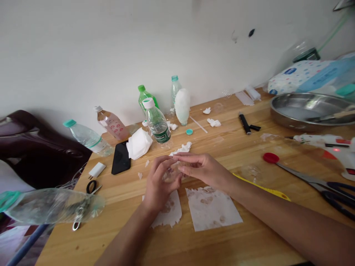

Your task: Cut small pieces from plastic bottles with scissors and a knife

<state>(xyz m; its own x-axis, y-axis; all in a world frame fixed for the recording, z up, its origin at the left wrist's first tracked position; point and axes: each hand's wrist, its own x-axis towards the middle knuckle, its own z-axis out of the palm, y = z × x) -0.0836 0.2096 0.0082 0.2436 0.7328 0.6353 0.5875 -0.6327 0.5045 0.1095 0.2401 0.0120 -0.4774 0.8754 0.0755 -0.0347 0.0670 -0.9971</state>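
2 hands (161,184) (207,170) around clear plastic (168,175)

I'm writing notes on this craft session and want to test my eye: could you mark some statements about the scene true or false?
1. The left hand and right hand hold a clear plastic piece between them. True.
2. The bottle with the green label has a red cap. False: it has a white cap.
3. A black marker lies to the left of the metal pan. True.
4. The hot glue gun is inside the metal pan. False: the hot glue gun is outside it, on the near side.
5. Two ragged-edged white sheets lie on the near side of the hands. True.
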